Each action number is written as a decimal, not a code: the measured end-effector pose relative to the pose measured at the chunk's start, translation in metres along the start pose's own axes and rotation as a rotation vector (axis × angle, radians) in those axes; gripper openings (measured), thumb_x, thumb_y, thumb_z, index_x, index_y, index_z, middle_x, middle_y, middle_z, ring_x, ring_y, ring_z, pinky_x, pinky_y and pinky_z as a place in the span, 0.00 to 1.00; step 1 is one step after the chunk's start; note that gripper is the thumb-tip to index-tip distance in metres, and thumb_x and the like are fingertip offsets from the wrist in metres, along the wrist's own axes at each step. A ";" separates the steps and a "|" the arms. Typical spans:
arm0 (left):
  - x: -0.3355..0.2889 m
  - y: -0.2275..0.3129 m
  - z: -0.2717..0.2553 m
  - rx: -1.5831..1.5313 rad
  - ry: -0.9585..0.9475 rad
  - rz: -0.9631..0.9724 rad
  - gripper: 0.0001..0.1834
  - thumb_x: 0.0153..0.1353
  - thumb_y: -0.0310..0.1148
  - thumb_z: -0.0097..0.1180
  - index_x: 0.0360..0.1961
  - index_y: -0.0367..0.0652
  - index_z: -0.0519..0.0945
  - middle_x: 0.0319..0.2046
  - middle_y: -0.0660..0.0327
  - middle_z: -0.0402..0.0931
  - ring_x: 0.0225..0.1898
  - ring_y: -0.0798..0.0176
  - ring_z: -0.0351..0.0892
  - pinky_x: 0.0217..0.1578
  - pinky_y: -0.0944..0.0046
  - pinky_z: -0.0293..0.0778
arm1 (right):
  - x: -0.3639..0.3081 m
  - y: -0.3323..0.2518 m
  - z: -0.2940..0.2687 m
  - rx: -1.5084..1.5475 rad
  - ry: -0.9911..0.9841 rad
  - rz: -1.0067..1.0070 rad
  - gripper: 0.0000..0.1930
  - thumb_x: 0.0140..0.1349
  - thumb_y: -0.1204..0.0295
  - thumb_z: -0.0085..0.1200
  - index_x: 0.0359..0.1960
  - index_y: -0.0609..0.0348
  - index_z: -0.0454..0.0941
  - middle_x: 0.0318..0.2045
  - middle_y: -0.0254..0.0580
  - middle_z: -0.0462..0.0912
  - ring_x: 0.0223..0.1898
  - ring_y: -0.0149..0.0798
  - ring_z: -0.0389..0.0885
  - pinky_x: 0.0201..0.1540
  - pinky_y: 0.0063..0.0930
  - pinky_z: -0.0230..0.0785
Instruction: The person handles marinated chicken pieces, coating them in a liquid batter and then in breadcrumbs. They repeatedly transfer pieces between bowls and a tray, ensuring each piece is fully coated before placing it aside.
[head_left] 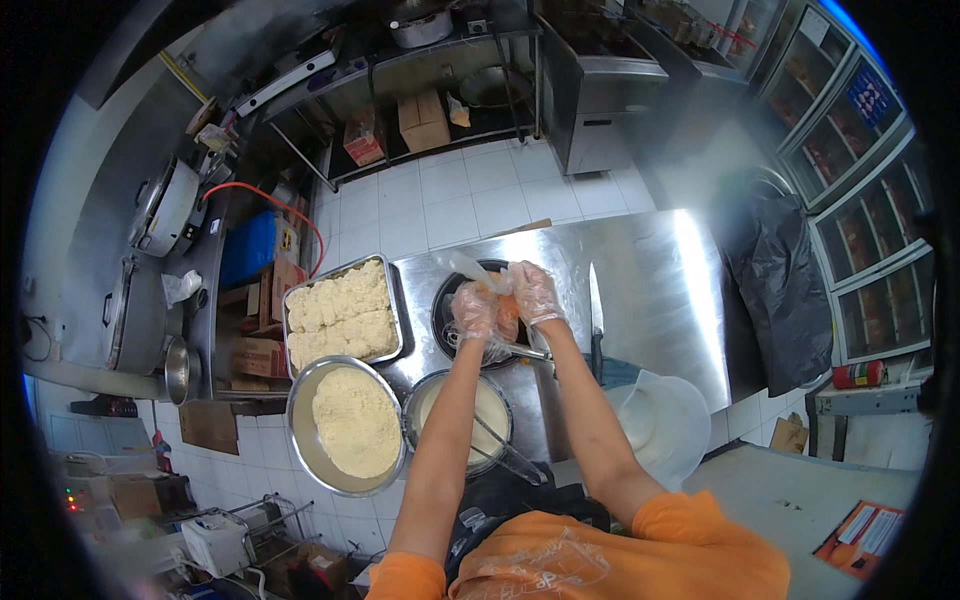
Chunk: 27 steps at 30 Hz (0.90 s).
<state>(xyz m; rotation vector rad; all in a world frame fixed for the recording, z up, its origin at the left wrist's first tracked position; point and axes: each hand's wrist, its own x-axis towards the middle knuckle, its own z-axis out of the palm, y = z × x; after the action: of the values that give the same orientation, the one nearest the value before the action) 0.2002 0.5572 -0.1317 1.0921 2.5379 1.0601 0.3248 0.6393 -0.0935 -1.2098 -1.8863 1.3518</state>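
Both my hands wear clear plastic gloves and meet over a round black pan [440, 318] on the steel table. Between them is a clear plastic bag [508, 312] with something orange inside; its loose whitish end [462, 264] sticks up at the left. My left hand [474, 308] is closed on the bag's left side. On the other side, my right hand [536, 292] has its fingers curled onto the bag. What else lies in the pan is mostly hidden by my hands. A knife [597, 310] with a dark handle lies right of the pan.
Left of the pan stands a metal tray [345, 315] of crumb-coated pieces. Nearer me are a steel bowl of pale crumbs [356, 424] and a bowl of white batter [440, 400] with tongs [512, 462] across it. A translucent plastic tub [672, 430] sits at the table's near right.
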 end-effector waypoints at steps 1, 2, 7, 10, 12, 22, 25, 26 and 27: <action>-0.001 -0.005 0.005 -0.030 0.011 0.086 0.10 0.53 0.37 0.69 0.28 0.41 0.87 0.31 0.48 0.85 0.37 0.40 0.85 0.45 0.49 0.81 | 0.003 -0.004 0.004 -0.017 0.028 -0.023 0.19 0.77 0.57 0.52 0.42 0.65 0.78 0.37 0.48 0.83 0.40 0.38 0.80 0.47 0.40 0.73; 0.000 -0.009 0.009 0.003 0.055 0.190 0.09 0.54 0.36 0.69 0.30 0.41 0.87 0.31 0.48 0.85 0.37 0.40 0.85 0.43 0.48 0.81 | 0.004 -0.007 0.006 -0.023 0.051 -0.022 0.20 0.77 0.56 0.51 0.42 0.65 0.77 0.37 0.46 0.82 0.39 0.33 0.79 0.46 0.39 0.73; 0.000 -0.016 0.018 -0.089 0.096 0.355 0.07 0.57 0.33 0.67 0.33 0.40 0.87 0.31 0.50 0.86 0.35 0.45 0.86 0.39 0.50 0.81 | 0.021 -0.023 -0.010 0.202 -0.372 -0.029 0.39 0.57 0.58 0.76 0.64 0.58 0.67 0.48 0.56 0.85 0.49 0.55 0.86 0.54 0.41 0.79; -0.003 -0.013 0.017 -0.140 0.070 0.280 0.07 0.58 0.33 0.66 0.34 0.41 0.87 0.32 0.50 0.86 0.35 0.47 0.87 0.39 0.51 0.81 | 0.031 -0.029 -0.031 -0.333 -0.524 -0.134 0.38 0.53 0.64 0.76 0.65 0.51 0.68 0.50 0.54 0.85 0.53 0.57 0.84 0.58 0.46 0.77; -0.003 -0.009 0.017 -0.120 0.070 0.274 0.08 0.59 0.34 0.65 0.35 0.41 0.88 0.33 0.50 0.86 0.35 0.46 0.87 0.39 0.50 0.82 | 0.043 -0.039 -0.030 -0.549 -0.546 -0.132 0.35 0.53 0.64 0.73 0.63 0.53 0.73 0.55 0.57 0.84 0.56 0.56 0.85 0.59 0.44 0.78; 0.003 0.002 0.010 -0.048 0.052 0.065 0.08 0.61 0.33 0.59 0.32 0.41 0.84 0.34 0.44 0.85 0.42 0.38 0.84 0.48 0.42 0.79 | 0.026 -0.027 0.009 -0.696 -0.162 -0.192 0.16 0.63 0.59 0.60 0.45 0.56 0.86 0.40 0.55 0.90 0.44 0.59 0.89 0.48 0.51 0.82; -0.001 0.001 0.010 0.033 0.071 0.170 0.07 0.59 0.32 0.59 0.30 0.41 0.85 0.32 0.45 0.85 0.41 0.39 0.85 0.47 0.44 0.79 | 0.046 -0.002 0.005 -0.738 -0.112 -0.261 0.13 0.62 0.61 0.60 0.37 0.57 0.87 0.36 0.54 0.90 0.40 0.58 0.90 0.46 0.51 0.82; -0.003 0.001 0.009 0.082 0.030 0.163 0.06 0.58 0.31 0.59 0.29 0.41 0.85 0.32 0.45 0.85 0.41 0.40 0.85 0.48 0.44 0.79 | 0.057 0.009 0.003 -0.764 -0.108 -0.276 0.12 0.61 0.62 0.59 0.35 0.57 0.87 0.35 0.54 0.89 0.39 0.58 0.90 0.45 0.51 0.82; -0.006 0.002 0.008 0.127 0.070 0.194 0.06 0.58 0.31 0.59 0.29 0.41 0.85 0.31 0.46 0.84 0.40 0.40 0.85 0.48 0.45 0.78 | 0.063 0.022 0.008 -0.624 0.061 -0.149 0.12 0.62 0.64 0.56 0.30 0.57 0.87 0.32 0.52 0.89 0.40 0.55 0.90 0.44 0.48 0.82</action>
<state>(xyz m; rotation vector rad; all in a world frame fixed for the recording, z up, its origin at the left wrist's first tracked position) 0.2092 0.5582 -0.1374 1.3818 2.6288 1.0089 0.2971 0.6934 -0.1220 -1.3299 -2.3861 0.6472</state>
